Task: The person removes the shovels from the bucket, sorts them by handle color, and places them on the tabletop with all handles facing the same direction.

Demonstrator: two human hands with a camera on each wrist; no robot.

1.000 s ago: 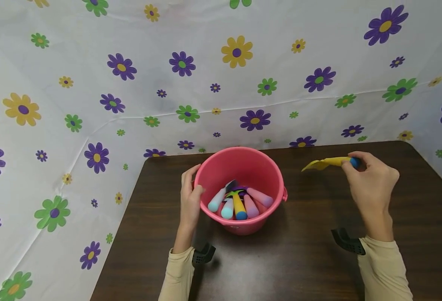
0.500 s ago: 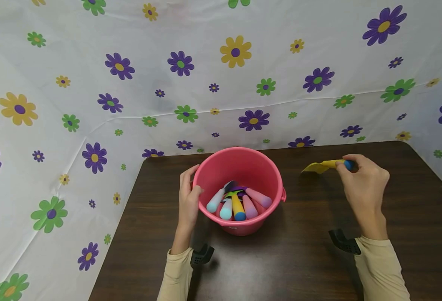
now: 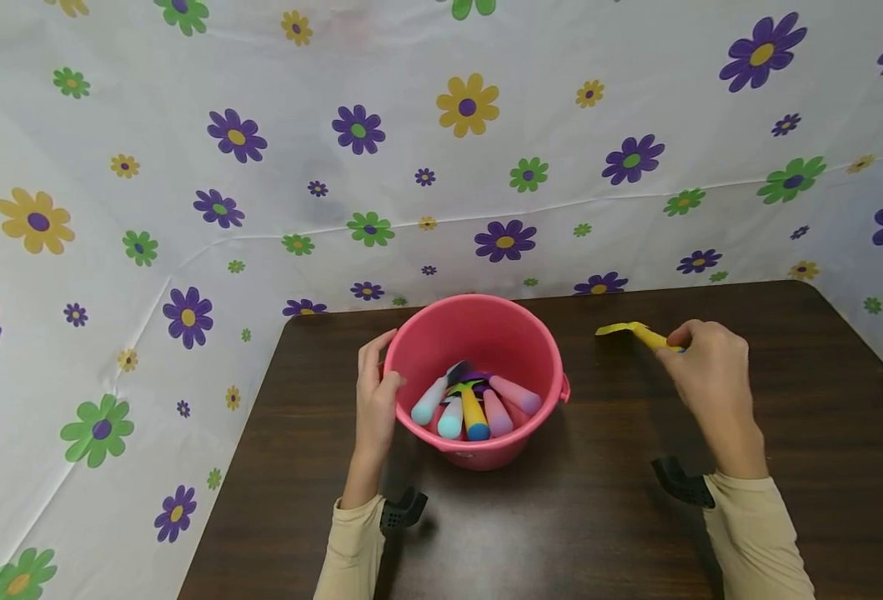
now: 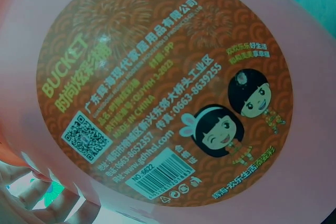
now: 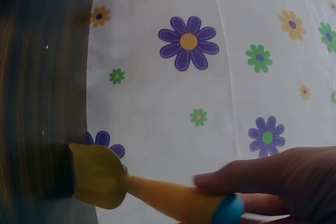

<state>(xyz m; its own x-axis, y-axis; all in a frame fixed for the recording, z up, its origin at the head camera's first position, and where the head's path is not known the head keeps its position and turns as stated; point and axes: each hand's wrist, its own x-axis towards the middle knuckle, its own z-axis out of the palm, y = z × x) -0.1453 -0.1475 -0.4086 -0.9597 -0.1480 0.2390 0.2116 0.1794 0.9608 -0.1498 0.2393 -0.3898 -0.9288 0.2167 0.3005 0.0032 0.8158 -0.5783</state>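
A pink bucket (image 3: 479,317) stands upright on the dark wooden table (image 3: 561,533). My left hand (image 3: 377,408) grips its left rim. In the left wrist view, a round brown label (image 4: 168,93) covers much of the bucket's side, with the fingers at lower left. Inside the bucket lie several hand tools with coloured handles, among them a yellow-and-blue handle (image 3: 474,414); their heads are mostly hidden. To the right of the bucket, my right hand (image 3: 711,379) holds a small yellow trowel (image 5: 100,177) by its blue-ended handle, blade pointing left towards the bucket.
A white cloth with printed flowers (image 3: 467,104) hangs behind the table and along its sides. Black wrist mounts (image 3: 405,510) sit on both forearms near the sleeve cuffs. The bucket's handle hinge (image 3: 564,387) juts out on its right.
My right hand has moved left and slightly down with the trowel, and the trowel's handle end has dropped. The left hand and the bucket stay in place.
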